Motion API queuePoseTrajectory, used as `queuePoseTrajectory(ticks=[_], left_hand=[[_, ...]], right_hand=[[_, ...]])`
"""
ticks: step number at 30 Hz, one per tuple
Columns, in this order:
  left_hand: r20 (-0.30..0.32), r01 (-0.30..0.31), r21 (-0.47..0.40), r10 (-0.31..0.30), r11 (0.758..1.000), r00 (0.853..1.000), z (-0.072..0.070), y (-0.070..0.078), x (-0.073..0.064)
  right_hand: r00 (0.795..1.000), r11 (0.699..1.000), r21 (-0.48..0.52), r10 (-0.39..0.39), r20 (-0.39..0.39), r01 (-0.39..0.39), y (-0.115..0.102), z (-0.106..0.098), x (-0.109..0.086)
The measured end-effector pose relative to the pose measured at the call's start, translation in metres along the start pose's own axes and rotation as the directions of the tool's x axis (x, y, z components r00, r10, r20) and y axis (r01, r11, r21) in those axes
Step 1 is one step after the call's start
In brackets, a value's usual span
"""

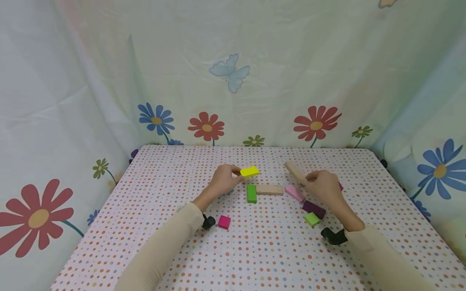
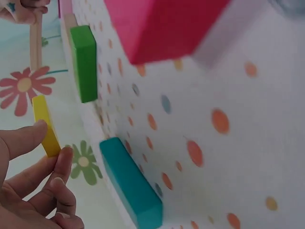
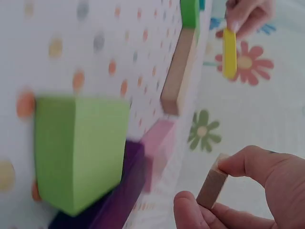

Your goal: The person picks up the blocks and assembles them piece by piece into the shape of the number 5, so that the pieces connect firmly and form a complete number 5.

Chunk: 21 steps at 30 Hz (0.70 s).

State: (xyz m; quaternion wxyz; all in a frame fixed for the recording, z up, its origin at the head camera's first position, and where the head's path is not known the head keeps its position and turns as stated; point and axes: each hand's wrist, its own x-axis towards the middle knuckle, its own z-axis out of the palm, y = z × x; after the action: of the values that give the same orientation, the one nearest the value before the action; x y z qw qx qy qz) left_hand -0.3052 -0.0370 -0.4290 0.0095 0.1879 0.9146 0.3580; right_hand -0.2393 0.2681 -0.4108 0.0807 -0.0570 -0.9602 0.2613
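Note:
My left hand (image 1: 223, 178) pinches one end of a yellow block (image 1: 249, 171) between thumb and fingers, up off the table. My right hand (image 1: 325, 186) holds a long plain wooden block (image 1: 295, 171) by its near end, its far end slanting away to the left. Between and below the hands, a green block (image 1: 251, 194) lies against the left end of another wooden block (image 1: 270, 190). A pink block (image 1: 295, 193) sits just right of that wooden one. Beneath the left hand is a teal block (image 2: 131, 183), mostly hidden in the head view.
A purple block (image 1: 314, 209) and a lime green block (image 1: 312, 219) lie together near the right wrist. Close to the left wrist is a magenta block (image 1: 224, 222). Another reddish block (image 1: 340, 186) peeks out behind the right hand. A flowered curtain (image 1: 269, 89) surrounds the dotted table (image 1: 269, 254).

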Motion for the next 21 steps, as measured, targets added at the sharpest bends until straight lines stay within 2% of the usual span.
queuePoseTrajectory(ticks=[5,9,13,16,21], left_hand=[[0.045,-0.029,-0.012,0.03,0.999,0.999,-0.003,0.013,-0.01],[0.072,-0.045,-0.024,0.047,0.999,0.996,-0.006,0.02,-0.022],[0.102,-0.048,-0.016,0.05,0.999,0.994,-0.007,0.022,-0.034],[0.131,-0.038,-0.008,0.039,0.999,0.991,-0.007,0.023,-0.042],[0.159,-0.026,0.005,0.025,1.0,0.987,-0.007,0.022,-0.055]], right_hand=[[0.998,0.996,0.074,-0.055,0.042,0.052,-0.01,-0.002,-0.015],[0.994,0.995,0.016,-0.104,0.033,0.103,-0.015,-0.002,-0.024],[0.991,0.992,0.003,-0.122,0.046,0.122,-0.017,0.001,-0.033],[0.989,0.991,0.051,-0.124,0.08,0.12,-0.018,0.003,-0.039],[0.984,0.988,0.057,-0.15,0.1,0.145,-0.018,0.009,-0.049]])
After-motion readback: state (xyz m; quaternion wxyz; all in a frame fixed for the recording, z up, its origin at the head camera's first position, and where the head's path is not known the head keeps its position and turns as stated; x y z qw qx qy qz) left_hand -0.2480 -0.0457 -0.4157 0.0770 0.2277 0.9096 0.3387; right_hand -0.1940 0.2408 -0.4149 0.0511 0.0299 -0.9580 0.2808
